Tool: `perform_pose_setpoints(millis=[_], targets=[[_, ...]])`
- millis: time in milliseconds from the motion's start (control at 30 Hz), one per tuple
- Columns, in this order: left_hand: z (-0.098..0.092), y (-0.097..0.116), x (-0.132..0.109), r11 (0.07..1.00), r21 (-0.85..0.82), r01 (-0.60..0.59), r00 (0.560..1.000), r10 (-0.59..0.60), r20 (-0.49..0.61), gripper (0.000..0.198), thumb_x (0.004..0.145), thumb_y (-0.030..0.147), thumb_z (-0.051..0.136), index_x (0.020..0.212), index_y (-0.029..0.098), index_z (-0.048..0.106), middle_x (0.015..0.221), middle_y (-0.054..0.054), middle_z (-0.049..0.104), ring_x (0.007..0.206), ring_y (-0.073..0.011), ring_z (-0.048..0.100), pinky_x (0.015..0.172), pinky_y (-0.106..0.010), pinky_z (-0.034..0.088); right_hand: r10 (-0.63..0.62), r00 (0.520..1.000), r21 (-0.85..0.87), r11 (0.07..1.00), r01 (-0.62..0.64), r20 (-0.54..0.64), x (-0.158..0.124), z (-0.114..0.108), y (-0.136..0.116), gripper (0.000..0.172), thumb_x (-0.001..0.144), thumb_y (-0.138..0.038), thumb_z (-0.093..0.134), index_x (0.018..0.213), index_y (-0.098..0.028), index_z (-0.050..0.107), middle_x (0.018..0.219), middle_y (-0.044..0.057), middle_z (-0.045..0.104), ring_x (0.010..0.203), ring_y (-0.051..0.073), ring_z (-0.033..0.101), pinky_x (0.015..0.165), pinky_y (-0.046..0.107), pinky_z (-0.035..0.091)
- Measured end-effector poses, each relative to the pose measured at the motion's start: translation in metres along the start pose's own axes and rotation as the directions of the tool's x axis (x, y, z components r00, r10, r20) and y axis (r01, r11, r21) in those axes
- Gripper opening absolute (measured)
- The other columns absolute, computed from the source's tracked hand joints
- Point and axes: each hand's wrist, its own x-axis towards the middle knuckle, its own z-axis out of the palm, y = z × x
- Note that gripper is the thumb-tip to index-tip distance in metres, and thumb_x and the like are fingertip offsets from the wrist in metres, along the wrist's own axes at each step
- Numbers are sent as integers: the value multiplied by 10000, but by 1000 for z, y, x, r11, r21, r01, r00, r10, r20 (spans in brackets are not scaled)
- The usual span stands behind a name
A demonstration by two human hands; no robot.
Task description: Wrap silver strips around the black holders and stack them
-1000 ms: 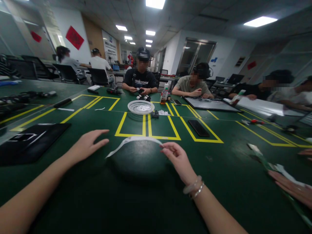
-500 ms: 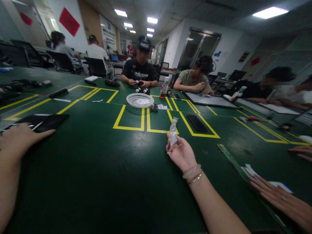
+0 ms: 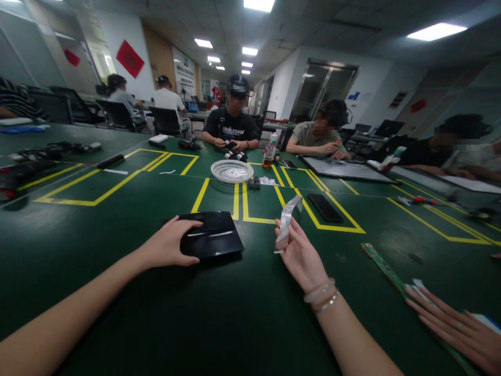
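Observation:
My left hand (image 3: 174,241) grips the left side of a flat, glossy black box-like piece (image 3: 213,235), thumb at its near edge and fingers over the far one. The piece is just over the green table (image 3: 176,318); whether it touches is unclear. In my right hand (image 3: 299,256), a thin curled silvery-white strip (image 3: 287,222) is pinched between thumb and fingers and stands up from them. Two bracelets circle my right wrist. Beyond both hands lies a round white plastic basket (image 3: 232,178), with a small dark grey part (image 3: 254,182) beside it.
Yellow tape (image 3: 260,221) marks rectangles on the table. A black phone (image 3: 324,207) lies beyond my right hand. At right, another person's hand (image 3: 450,313) rests by a long green strip (image 3: 383,269). A bottle (image 3: 270,151) stands near people seated opposite. Power tools (image 3: 23,175) lie at left.
My left hand has brought the black piece from the far left to the middle, nearer my right hand. The strip in my right hand now curls more. The view has shifted slightly left and up.

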Motion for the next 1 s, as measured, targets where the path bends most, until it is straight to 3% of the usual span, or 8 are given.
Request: perform_pose_setpoints(millis=[167, 300, 400, 467, 600, 667, 833, 1000], targets=[[12, 51, -4, 976, -48, -212, 976, 213, 39, 882, 703, 437, 872, 1442, 214, 445, 1397, -92, 471, 1301, -334, 426, 1206, -538, 115, -177, 978, -252, 947, 200, 110, -5, 1, 7, 431, 832, -306, 714, 1251, -324, 616, 1232, 2, 695, 1105, 177, 650, 1026, 386, 492], [15, 53, -4, 966, 4, -259, 965, 259, 26, 907, 711, 451, 889, 1449, 201, 425, 1406, -106, 453, 1300, -339, 420, 1189, -575, 139, -286, 922, -449, 809, 379, 262, -8, 1, 11, 419, 860, -351, 690, 1273, -332, 621, 1298, 22, 661, 1169, 213, 614, 1081, 456, 422], [14, 50, -6, 927, 96, -362, 929, 367, -47, 869, 714, 488, 890, 1411, 191, 465, 1386, -123, 458, 1271, -356, 435, 1156, -574, 239, -268, 845, -613, 592, 523, 462, -12, 2, 10, 341, 916, -349, 615, 1255, -325, 642, 1327, 40, 638, 1222, 234, 575, 1077, 464, 405], [12, 52, -10, 856, 163, -491, 849, 512, -129, 651, 801, 471, 824, 1313, 182, 543, 1281, -117, 531, 1171, -335, 512, 1084, -523, 361, -174, 778, -691, 373, 619, 604, -17, 4, 9, 316, 956, -310, 544, 1254, -318, 646, 1325, 52, 632, 1251, 242, 545, 1080, 480, 374], [10, 60, -18, 667, 340, -662, 616, 744, -260, 263, 973, 345, 601, 1150, 151, 615, 1010, -88, 616, 922, -263, 600, 849, -392, 479, 136, 671, -673, -43, 739, 729, -28, 9, 10, 403, 953, -155, 464, 1272, -343, 624, 1278, 52, 639, 1170, 238, 566, 1028, 511, 356], [13, 63, -17, 667, 367, -649, 637, 740, -218, 243, 963, 313, 604, 1131, 140, 629, 1018, -91, 624, 913, -256, 599, 808, -368, 475, 209, 651, -625, -183, 759, 729, -31, 11, 13, 402, 930, -136, 485, 1236, -341, 646, 1257, 55, 635, 1150, 241, 561, 1022, 515, 349], [25, 58, -7, 783, 250, -570, 805, 593, -23, 262, 866, 330, 744, 1038, 145, 674, 1045, -77, 643, 919, -245, 603, 831, -354, 462, 196, 658, -578, -342, 740, 726, -34, 13, 19, 302, 952, -227, 505, 1187, -338, 656, 1299, 47, 608, 1264, 254, 487, 1110, 556, 247], [26, 55, -6, 818, 180, -547, 832, 554, 10, 179, 889, 286, 720, 1024, 171, 691, 1026, -55, 657, 881, -225, 618, 855, -346, 457, 203, 661, -572, -362, 736, 723, -34, 12, 20, 294, 970, -242, 476, 1187, -351, 640, 1341, 19, 594, 1331, 257, 440, 1136, 577, 214]])
